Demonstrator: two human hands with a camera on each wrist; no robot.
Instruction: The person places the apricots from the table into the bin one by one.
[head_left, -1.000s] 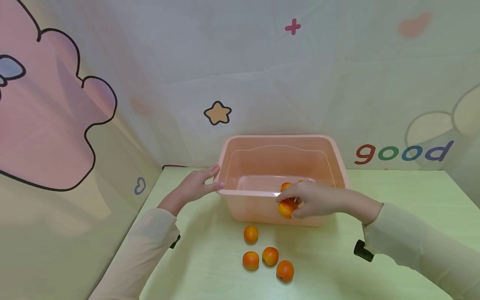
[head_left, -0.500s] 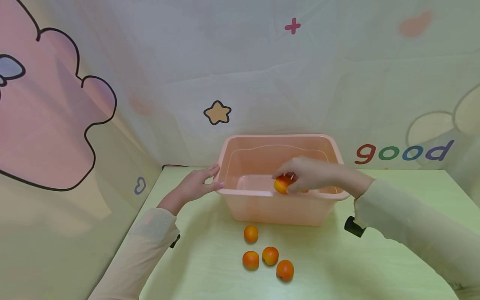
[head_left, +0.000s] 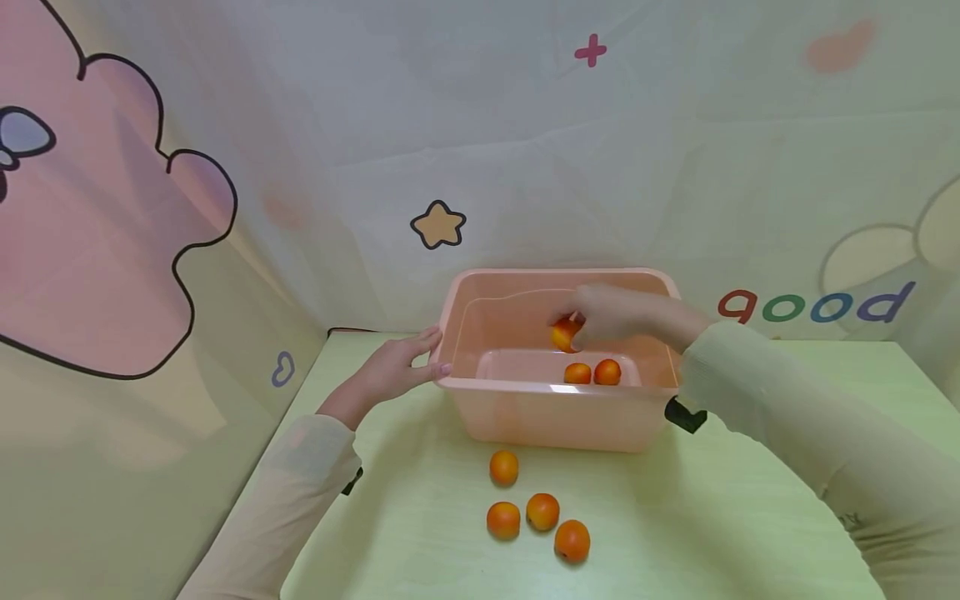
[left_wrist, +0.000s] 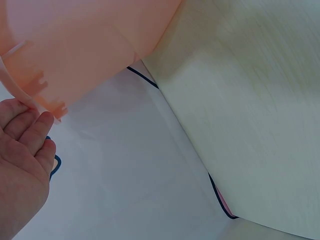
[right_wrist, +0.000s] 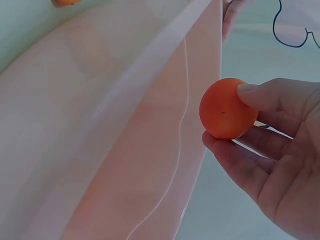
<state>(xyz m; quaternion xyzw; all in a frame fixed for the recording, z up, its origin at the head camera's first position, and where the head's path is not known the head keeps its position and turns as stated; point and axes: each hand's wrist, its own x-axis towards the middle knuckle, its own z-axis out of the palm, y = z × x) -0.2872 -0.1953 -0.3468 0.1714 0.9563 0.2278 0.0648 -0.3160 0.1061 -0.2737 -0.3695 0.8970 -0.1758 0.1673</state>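
In the head view, my right hand point(head_left: 609, 315) pinches a small round orange-red fruit point(head_left: 564, 336) above the inside of a pink plastic bin point(head_left: 555, 417). The right wrist view shows the thumb on one side of this fruit point(right_wrist: 227, 109) and fingers on the other. Two similar fruits, one left point(head_left: 577, 373) and one right point(head_left: 607, 372), lie on the bin's floor below. My left hand point(head_left: 386, 369) holds the bin's rim at its left side, thumb at the front corner. The left wrist view shows its fingertips point(left_wrist: 46, 119) against the rim.
Several more orange-red fruits point(head_left: 504, 520) lie on the pale green table point(head_left: 420, 542) in front of the bin. A printed cloth backdrop point(head_left: 525, 167) rises close behind the bin, and another side of it stands at the left.
My right hand has carried the fruit from the bin's front wall up over the rim and farther back inside. Both fruits in the bin now show. My left hand stays put.
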